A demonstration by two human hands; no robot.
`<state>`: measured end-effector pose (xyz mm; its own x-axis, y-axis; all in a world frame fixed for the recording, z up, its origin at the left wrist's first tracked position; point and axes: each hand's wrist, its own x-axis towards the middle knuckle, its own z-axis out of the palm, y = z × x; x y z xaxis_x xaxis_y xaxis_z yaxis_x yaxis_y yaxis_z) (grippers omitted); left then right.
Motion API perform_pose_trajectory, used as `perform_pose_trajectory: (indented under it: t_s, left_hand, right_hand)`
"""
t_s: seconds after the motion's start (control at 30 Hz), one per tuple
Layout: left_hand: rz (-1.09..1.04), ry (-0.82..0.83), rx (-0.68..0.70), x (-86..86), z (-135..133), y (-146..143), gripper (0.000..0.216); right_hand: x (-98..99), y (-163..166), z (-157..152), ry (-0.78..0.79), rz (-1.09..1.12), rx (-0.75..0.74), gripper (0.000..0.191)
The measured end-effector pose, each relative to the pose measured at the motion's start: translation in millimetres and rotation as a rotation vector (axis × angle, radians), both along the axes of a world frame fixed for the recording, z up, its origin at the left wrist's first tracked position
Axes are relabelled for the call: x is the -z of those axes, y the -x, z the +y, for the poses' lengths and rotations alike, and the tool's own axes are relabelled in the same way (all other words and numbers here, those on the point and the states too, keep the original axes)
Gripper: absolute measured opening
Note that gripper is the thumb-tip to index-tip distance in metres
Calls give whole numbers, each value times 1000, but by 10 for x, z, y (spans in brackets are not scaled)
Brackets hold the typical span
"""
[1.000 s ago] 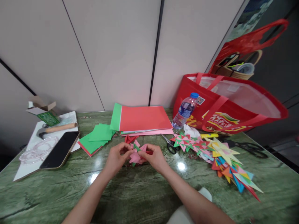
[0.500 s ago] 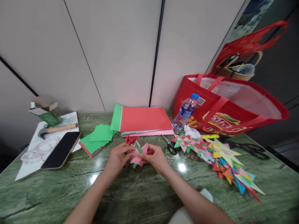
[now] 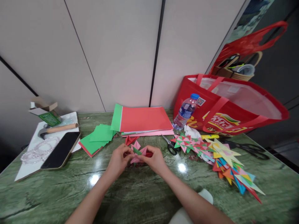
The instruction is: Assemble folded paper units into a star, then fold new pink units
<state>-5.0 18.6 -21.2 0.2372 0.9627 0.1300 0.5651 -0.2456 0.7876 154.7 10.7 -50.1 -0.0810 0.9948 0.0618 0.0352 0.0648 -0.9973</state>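
My left hand [image 3: 119, 160] and my right hand [image 3: 154, 159] meet over a folded paper star [image 3: 138, 152] of pink, green and red points, just above the green marble table [image 3: 130, 193]. Both hands pinch the star from opposite sides, fingers closed on it. A loose red folded piece [image 3: 130, 139] lies just behind the star. Small scissors [image 3: 170, 145] rest to the right of my right hand.
Stacked red, green and pink sheets [image 3: 141, 119] and cut green squares [image 3: 97, 137] lie behind. Finished paper stars [image 3: 217, 155] spread at right, beside a water bottle [image 3: 186, 112], a red bag [image 3: 230, 105] and black scissors [image 3: 251, 147]. A phone [image 3: 61, 149], bead bracelets [image 3: 38, 150] and a hammer [image 3: 56, 128] sit at left.
The hands have drawn closer together over the star, and the star has turned slightly between the fingers. Everything else on the table stays put.
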Motion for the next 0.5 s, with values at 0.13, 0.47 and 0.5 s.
perform_pose_trajectory:
  t_s: [0.13,0.47,0.5]
  left_hand:
    - [8,18,27,-44,-27,-22,16]
    - [6,75,-6,1,-14,-16,18]
    - [-28,120,-29,-5,-10,-15,19]
  right_hand:
    - [18,-9,4,-50,-70,-3,23]
    - [11,-18,7,97,102,-103,24]
    - [1,-16,4,148,158,-117,25]
